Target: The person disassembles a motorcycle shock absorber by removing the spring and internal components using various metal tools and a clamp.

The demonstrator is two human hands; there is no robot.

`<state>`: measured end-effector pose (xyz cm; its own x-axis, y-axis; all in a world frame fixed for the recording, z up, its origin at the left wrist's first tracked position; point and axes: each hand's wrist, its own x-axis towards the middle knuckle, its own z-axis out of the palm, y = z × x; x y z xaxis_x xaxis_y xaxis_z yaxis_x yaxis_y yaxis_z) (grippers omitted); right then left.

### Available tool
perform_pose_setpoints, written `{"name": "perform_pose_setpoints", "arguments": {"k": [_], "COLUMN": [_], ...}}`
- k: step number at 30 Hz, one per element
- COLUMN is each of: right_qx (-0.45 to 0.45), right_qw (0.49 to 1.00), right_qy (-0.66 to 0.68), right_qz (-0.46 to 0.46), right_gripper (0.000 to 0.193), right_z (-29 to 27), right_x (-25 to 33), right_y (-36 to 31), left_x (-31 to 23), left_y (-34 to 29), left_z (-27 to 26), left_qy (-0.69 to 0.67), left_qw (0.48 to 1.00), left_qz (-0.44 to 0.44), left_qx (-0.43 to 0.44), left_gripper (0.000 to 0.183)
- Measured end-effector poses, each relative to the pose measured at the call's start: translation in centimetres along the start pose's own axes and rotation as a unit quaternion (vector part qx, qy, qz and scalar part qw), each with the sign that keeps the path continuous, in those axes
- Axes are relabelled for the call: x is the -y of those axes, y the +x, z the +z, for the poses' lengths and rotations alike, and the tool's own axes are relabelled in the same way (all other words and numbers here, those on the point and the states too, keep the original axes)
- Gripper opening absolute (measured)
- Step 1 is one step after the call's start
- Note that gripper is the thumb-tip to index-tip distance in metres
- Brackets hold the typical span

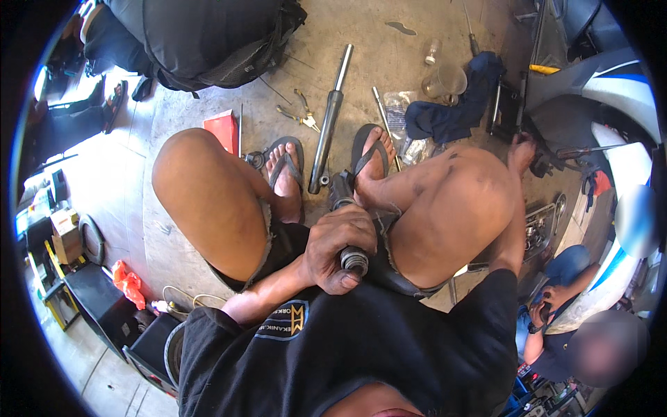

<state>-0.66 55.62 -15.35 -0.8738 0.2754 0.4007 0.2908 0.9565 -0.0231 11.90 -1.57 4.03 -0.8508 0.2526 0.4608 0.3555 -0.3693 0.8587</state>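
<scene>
My left hand is wrapped round a dark, greasy motorcycle fork tube in front of my lap. Its ringed open end points toward me, and its black far end sticks out between my feet. Beyond my right knee, my right hand reaches out beside a dark mechanical part; its fingers are too small and partly hidden to read. Another fork leg, with a shiny rod, lies on the floor ahead. A small metal ring rests by its near end.
Pliers, a red box, a metal rod, a dark blue cloth, a clear plastic cup and a screwdriver lie about the floor. A black bag stands far left. Another person sits at right near white-blue bodywork.
</scene>
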Motion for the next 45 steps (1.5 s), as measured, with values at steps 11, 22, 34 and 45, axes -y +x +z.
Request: {"name": "perform_pose_setpoints", "arguments": {"k": [11, 22, 34, 45], "right_qx": [0.224, 0.25, 0.152, 0.051], "right_qw": [0.885, 0.91, 0.91, 0.892], "right_qy": [0.37, 0.274, 0.332, 0.397], "right_qz": [0.173, 0.185, 0.197, 0.211], "right_gripper": [0.019, 0.026, 0.024, 0.028], "right_z": [5.8, 6.9, -5.6, -16.6], "right_x": [21.9, 18.8, 20.9, 22.3], "right_y": [-10.6, -10.8, -20.3, -14.0], "left_x": [1.3, 1.6, -1.8, -4.6], "left_y": [-1.2, -3.7, -1.7, -1.1], "left_z": [0.1, -1.2, -1.1, 0.5], "left_qy": [-0.028, 0.122, 0.103, 0.177], "left_qw": [0.999, 0.991, 0.994, 0.984], "left_qz": [0.019, 0.046, 0.027, 0.009], "left_qx": [-0.009, -0.014, -0.018, -0.012], "left_gripper": [0.06, 0.078, 0.064, 0.038]}}
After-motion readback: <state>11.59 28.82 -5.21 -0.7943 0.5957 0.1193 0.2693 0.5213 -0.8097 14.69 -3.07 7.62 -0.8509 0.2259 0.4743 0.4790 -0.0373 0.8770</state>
